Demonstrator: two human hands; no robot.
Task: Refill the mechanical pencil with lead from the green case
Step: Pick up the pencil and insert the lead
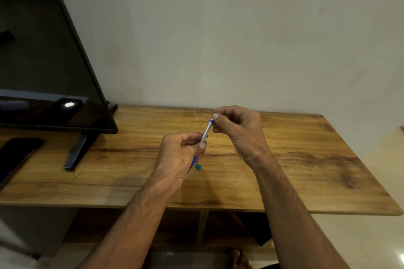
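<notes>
Left hand: the left hand [179, 155] is closed around the lower barrel of the mechanical pencil [206, 132], holding it tilted, top end up and to the right, above the counter [306, 159].
Right hand: the right hand [237, 125] pinches at the pencil's top end, thumb and forefinger closed there; whether they hold a lead or the cap is too small to tell.
Green case: a small green piece [198, 166] lies on the counter just below the left hand; whether it is the case or only its lid I cannot tell.
Small metal part: a thin part [238, 153] lies on the counter beside the right wrist.
Step in hand: probably work at the open top of the barrel, feeding lead or handling the cap.
Next move: calls for a steady barrel and fine fingertip alignment; thin lead snaps easily.
Surroundings: a television [43, 72] stands at the left, a dark phone [17, 155] before it.
</notes>
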